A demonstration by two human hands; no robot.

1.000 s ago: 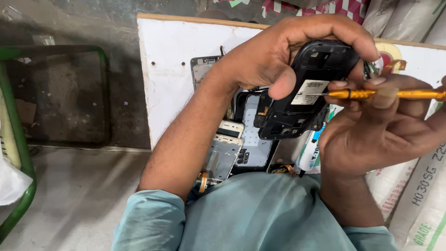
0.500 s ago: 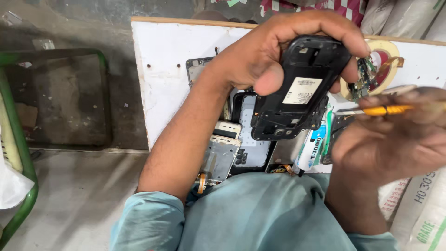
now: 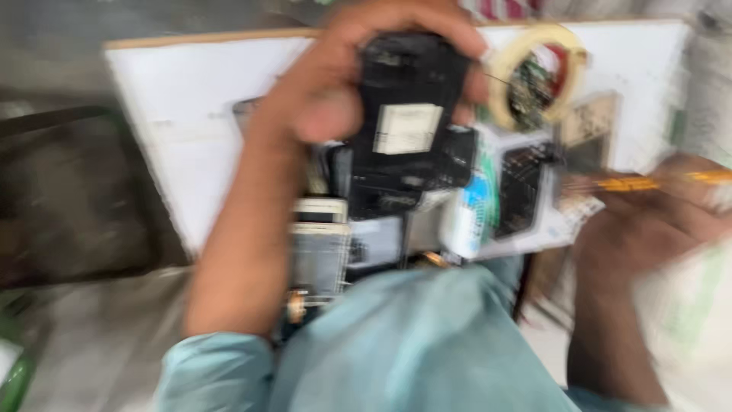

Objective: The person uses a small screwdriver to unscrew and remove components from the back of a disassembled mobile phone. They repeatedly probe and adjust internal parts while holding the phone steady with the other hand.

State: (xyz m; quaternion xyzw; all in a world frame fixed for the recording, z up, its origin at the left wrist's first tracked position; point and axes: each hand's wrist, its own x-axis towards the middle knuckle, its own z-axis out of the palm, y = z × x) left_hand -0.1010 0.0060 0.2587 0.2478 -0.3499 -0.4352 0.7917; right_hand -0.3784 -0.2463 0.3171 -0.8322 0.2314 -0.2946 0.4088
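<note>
The picture is blurred by motion. My left hand [image 3: 343,84] grips a black opened phone body [image 3: 408,122] with a white label on its back, held above the white board [image 3: 183,130]. My right hand [image 3: 648,229] is off to the right, apart from the phone, and holds a yellow-handled screwdriver [image 3: 656,181] that points left. Under the phone lie several phone parts and housings [image 3: 335,244] on the board.
A roll of tape [image 3: 534,72] with a small circuit board inside it lies at the board's far right. A white and blue tube [image 3: 469,214] and a dark keypad frame [image 3: 522,187] lie near the middle. White sacks [image 3: 701,305] stand at the right. My teal-clad knee [image 3: 412,343] fills the lower middle.
My right hand with the screwdriver has drawn away from the phone to the right and downward. The view has shifted, and the tape roll has come into sight.
</note>
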